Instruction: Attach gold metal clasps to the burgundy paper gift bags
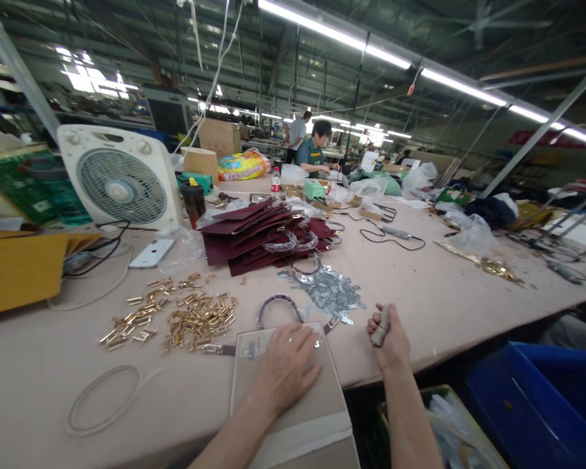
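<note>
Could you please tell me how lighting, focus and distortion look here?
Head view: the nearest strip light and window panes glare white; the ceiling fan looks soft, the left hand clearer; the left post and right post splay outward, suggesting wide-lens distortion.

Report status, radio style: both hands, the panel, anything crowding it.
Left hand flat on beige panel, looped handle beyond. Right hand curled beside it; pale item at fingers unclear. Loose gold fittings leftward, silver plates just past.
</note>
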Demonstrator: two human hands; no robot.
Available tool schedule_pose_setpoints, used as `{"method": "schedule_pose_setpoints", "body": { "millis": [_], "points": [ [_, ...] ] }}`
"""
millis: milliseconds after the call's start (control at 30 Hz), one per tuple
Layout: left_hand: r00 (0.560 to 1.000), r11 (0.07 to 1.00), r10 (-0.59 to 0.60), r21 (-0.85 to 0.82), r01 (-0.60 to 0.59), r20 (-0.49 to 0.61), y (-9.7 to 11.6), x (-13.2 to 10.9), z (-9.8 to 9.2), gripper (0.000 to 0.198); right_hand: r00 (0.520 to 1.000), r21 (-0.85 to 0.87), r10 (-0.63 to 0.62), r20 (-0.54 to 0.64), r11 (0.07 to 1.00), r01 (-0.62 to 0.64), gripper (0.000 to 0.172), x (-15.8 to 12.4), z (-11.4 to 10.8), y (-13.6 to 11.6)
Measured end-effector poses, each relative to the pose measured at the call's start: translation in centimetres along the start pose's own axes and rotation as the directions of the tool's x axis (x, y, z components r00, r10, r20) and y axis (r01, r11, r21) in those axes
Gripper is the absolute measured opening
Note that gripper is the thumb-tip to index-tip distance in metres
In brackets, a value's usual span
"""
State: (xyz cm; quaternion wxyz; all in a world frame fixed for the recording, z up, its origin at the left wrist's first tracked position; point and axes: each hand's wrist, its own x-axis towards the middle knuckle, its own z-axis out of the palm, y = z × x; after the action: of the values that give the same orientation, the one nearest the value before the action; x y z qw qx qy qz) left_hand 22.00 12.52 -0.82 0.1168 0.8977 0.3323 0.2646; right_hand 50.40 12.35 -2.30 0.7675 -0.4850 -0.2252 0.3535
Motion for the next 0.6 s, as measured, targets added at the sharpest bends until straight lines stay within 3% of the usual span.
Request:
{"method": "schedule_pose_setpoints", "body": {
  "millis": [133,267,333,467,600],
  "points": [
    [1.0,1.0,0.007,0.007,-0.007,0.002,0.1,0.1,-0.2,0.044,0.978,0.129,0.072,0.196,0.987,-0.099,0.038,-3.0,5.6,0.4],
    [0.999,1.0,-0.001,0.017,0.0,0.048,-0.2,0.7,-0.6,0.039,0.968,0.172,0.026,0.251,0.983,-0.071,0.028,-5.4,9.5,1.1],
    [0.998,1.0,-0.01,0.025,0.008,0.067,-0.3,1.1,-0.9,0.034,0.975,0.177,0.001,0.222,0.983,-0.041,0.025,-6.2,10.5,1.5],
    [0.998,0.999,-0.044,0.021,0.043,0.052,-0.4,1.7,-1.0,0.027,0.987,0.164,-0.114,0.117,0.982,0.094,0.042,-7.5,10.9,2.5],
    [0.998,0.999,-0.052,-0.008,0.052,0.039,-0.5,1.9,-0.8,0.025,0.963,0.192,-0.24,0.124,0.958,0.214,0.044,-8.4,10.4,3.3]
  ]
}}
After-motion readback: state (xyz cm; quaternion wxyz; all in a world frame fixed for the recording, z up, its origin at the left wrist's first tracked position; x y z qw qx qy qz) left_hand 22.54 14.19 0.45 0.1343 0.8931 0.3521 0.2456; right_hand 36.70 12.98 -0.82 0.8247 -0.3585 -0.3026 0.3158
